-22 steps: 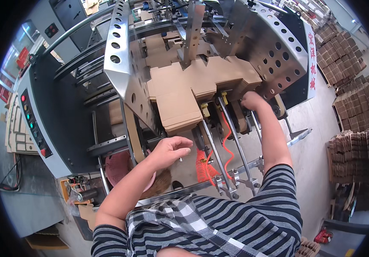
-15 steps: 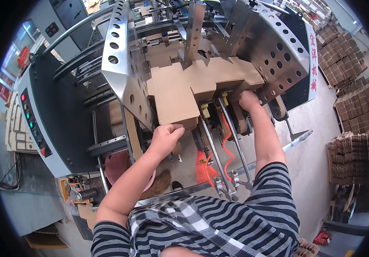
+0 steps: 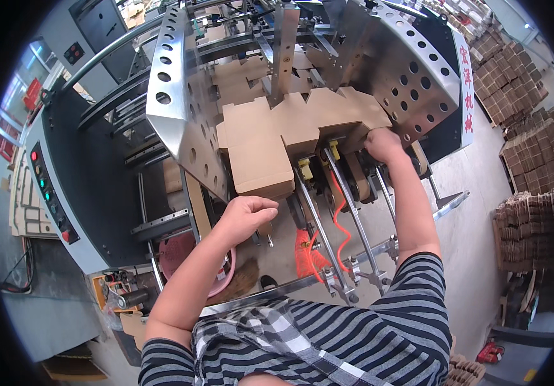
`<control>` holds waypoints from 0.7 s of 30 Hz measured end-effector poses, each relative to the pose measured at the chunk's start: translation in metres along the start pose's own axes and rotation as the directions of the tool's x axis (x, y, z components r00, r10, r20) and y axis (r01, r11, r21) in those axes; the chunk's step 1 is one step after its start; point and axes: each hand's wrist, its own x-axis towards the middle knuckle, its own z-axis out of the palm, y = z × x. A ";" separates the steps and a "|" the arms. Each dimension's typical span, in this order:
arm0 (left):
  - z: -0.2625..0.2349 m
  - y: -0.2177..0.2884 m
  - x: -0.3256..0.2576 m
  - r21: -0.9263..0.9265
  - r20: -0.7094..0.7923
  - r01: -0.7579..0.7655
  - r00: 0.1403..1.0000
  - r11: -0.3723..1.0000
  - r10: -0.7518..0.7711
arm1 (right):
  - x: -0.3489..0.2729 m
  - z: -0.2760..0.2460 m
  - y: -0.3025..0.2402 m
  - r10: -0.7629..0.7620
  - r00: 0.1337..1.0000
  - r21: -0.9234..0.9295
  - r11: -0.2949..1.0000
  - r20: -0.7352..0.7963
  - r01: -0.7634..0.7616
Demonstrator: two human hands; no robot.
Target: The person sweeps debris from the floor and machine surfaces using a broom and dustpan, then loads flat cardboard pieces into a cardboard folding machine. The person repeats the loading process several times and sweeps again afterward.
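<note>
Cardboard stack (image 3: pixel 257 154) is best kept square between curled left hand (image 3: pixel 245 219) and curled right hand (image 3: pixel 385 145); whether either grips it can't be told.

The floor (image 3: pixel 466 257) is pale grey and looks smooth. On the far left, bright white light shines through tall windows (image 3: pixel 12 112). Something red (image 3: pixel 33 94) is near them, too blurry to name. A big grey cabinet (image 3: pixel 100 29) stands at the back left. Lower down on the left is a grey table (image 3: pixel 48 276). Brown cardboard piles (image 3: pixel 537 157) stand in a row along the right side.
</note>
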 end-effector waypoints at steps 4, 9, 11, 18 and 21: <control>0.004 0.011 0.016 -0.028 -0.133 -0.074 0.989 0.997 0.070 | 0.008 -0.009 0.006 -0.035 0.999 -0.047 0.998 0.028 0.036; 0.002 0.001 0.006 0.181 -0.092 -0.060 0.993 0.982 0.077 | -0.006 0.000 0.006 -0.037 0.994 0.001 0.999 0.104 0.037; 0.004 -0.009 0.008 0.223 -0.019 -0.057 0.998 0.973 0.063 | 0.009 0.016 0.012 -0.084 0.995 -0.028 0.996 0.062 0.086; 0.016 -0.012 0.015 0.369 -0.192 -0.074 0.969 0.927 0.154 | 0.005 0.021 0.011 -0.055 0.998 0.068 0.996 0.010 0.054; 0.017 -0.020 0.009 0.376 -0.144 -0.108 0.974 0.920 0.173 | -0.008 0.013 0.003 -0.001 0.996 -0.005 1.000 0.090 0.002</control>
